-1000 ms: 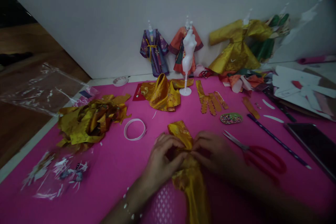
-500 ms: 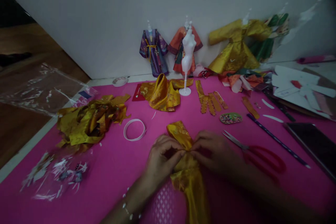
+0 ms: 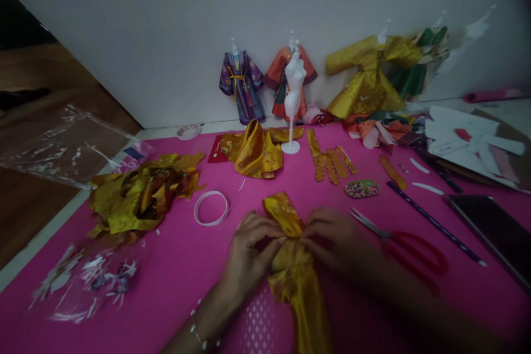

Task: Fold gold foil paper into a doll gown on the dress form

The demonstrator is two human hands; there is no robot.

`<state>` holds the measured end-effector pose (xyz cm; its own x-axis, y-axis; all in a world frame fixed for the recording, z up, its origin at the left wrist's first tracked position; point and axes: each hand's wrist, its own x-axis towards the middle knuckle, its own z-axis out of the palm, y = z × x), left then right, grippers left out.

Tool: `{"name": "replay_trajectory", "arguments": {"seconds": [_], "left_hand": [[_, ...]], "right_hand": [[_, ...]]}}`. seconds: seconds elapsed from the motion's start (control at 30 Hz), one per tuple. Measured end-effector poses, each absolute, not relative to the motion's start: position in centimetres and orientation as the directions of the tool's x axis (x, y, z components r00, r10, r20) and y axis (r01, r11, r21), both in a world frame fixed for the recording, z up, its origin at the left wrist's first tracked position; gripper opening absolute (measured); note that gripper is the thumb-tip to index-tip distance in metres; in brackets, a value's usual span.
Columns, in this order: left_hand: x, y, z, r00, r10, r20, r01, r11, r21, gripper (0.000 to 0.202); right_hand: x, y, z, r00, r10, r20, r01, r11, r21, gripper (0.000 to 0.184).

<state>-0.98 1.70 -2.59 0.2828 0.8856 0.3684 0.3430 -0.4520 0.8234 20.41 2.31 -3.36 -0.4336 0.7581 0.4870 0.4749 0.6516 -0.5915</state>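
A gold brocade doll garment (image 3: 296, 282) lies lengthwise on the pink table, its lower end running out of the frame. At its narrow upper part, my left hand (image 3: 253, 249) pinches the fabric from the left between thumb and fingers. From the other side my right hand (image 3: 334, 238) pinches it too, fingertips close to those of the left. Above the hands a folded piece of the same gold cloth (image 3: 283, 211) sticks up. Red-handled scissors (image 3: 390, 235) lie open just right of my right hand. A white tape ring (image 3: 211, 208) rests left of the hands.
A white doll mannequin (image 3: 294, 86) stands at the back, before dressed forms like the purple robe (image 3: 241, 83). Gold scraps (image 3: 141, 193) and a clear plastic bag (image 3: 91, 287) lie left. At right are a dark pencil (image 3: 435, 224), a phone-like dark slab (image 3: 493, 232) and paper pieces (image 3: 460, 133).
The whole view has shifted slightly. Both hands keep pinching the gold garment at the same place, with only a tiny movement of the fingers.
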Motion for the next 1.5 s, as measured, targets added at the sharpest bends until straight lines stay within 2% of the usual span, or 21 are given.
{"name": "replay_trajectory", "arguments": {"seconds": [0.17, 0.3, 0.6, 0.8, 1.0, 1.2, 1.33, 1.5], "left_hand": [[-1.1, 1.9, -2.9, 0.257, 0.902, 0.347, 0.358, -0.422, 0.833, 0.008], [-1.1, 1.9, -3.0, 0.258, 0.905, 0.338, 0.368, -0.415, 0.832, 0.009], [-0.8, 1.6, -2.5, 0.282, 0.899, 0.336, 0.384, -0.427, 0.819, 0.014], [-0.8, 1.6, -2.6, 0.304, 0.887, 0.347, 0.380, -0.447, 0.810, 0.015], [-0.8, 1.6, -2.2, 0.322, 0.878, 0.354, 0.362, -0.460, 0.811, 0.008], [-1.3, 1.8, -2.5, 0.209, 0.895, 0.395, 0.391, -0.446, 0.805, 0.033], [-1.6, 1.5, -2.7, 0.141, 0.878, 0.457, 0.438, -0.469, 0.767, 0.032], [-1.9, 1.3, -2.0, 0.028, 0.843, 0.537, 0.520, -0.471, 0.712, 0.029]], "right_hand": [[21.0, 2.5, -2.9, -0.436, 0.781, 0.447, 0.449, 0.619, -0.644, 0.009], [21.0, 2.5, -2.9, -0.464, 0.769, 0.440, 0.479, 0.636, -0.606, 0.008], [20.2, 2.5, -3.7, -0.456, 0.716, 0.529, 0.483, 0.698, -0.528, 0.011], [19.8, 2.5, -4.2, -0.452, 0.718, 0.530, 0.480, 0.696, -0.533, 0.015], [19.9, 2.4, -3.7, -0.491, 0.723, 0.487, 0.466, 0.690, -0.554, 0.015], [20.1, 2.2, -2.8, -0.502, 0.764, 0.406, 0.465, 0.634, -0.618, 0.008], [20.2, 2.5, -3.4, -0.407, 0.821, 0.399, 0.469, 0.563, -0.680, 0.013], [19.7, 2.7, -4.4, -0.367, 0.809, 0.459, 0.476, 0.587, -0.655, 0.019]]}}
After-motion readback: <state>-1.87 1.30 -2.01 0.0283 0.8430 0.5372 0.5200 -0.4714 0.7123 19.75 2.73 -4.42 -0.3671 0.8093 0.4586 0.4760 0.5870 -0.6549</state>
